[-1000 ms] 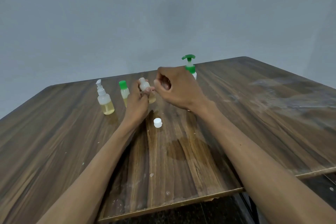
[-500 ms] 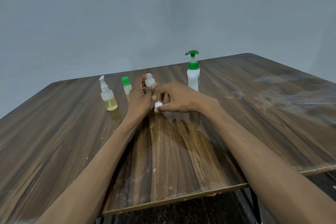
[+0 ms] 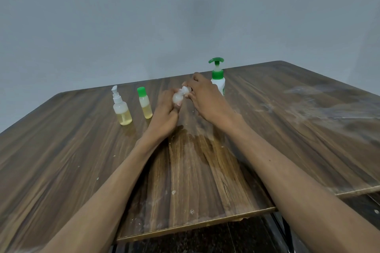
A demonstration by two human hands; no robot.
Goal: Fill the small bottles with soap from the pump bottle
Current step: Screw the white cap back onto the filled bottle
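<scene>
1. Our left hand (image 3: 166, 113) grips a small bottle (image 3: 177, 97) above the table (image 3: 61, 150).
2. Our right hand (image 3: 205, 98) pinches its white cap (image 3: 186, 89) at the neck.
3. The pump bottle (image 3: 218, 80) stands just behind.

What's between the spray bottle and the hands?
In the head view, a small green-capped bottle stands between the spray bottle and the left hand.

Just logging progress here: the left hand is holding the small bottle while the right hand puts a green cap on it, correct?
Not quite. The head view shows the left hand holding the small bottle while the right hand brings a white cap to its neck, not a green one. The green cap sits on another small bottle standing to the left.
</scene>
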